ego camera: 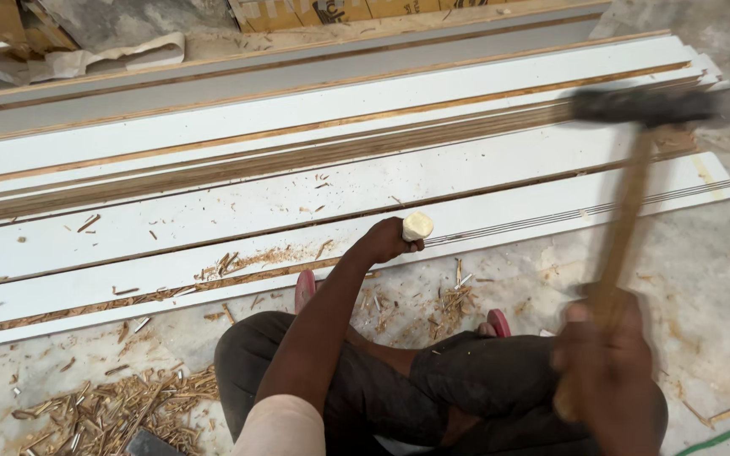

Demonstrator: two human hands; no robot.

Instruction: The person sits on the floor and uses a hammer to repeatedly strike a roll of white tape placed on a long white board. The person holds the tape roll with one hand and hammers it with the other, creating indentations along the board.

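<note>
Closest to me, my right hand (606,355) has its fingers wrapped tight around the lower end of a hammer (627,203), whose wooden handle rises away from me to a dark head blurred by motion above the boards. Gripping that low on the handle gives the head a long swing, which I judge is why the hand sits so far from it.

Further out, my left hand (386,241) reaches forward past my knee, its fingers closed around a chisel (416,225); only the pale, rounded butt of its handle shows above the fist, facing up where the hammer head could meet it. The blade is hidden under the hand, so I cannot tell just where it bites, but the fist sits at the near edge of a white board (500,215) with thin dark grooves along it.

That board lies flat on the floor (711,279) among a stack of long boards (255,118), white-faced with raw brown edges, laid side by side so their edges face me. Wood chips (120,414) lie heaped by my left knee and scattered along the nearest board. I sit on the floor, legs folded in dark trousers (466,380), a red sandal (304,287) poking out toward the boards.
</note>
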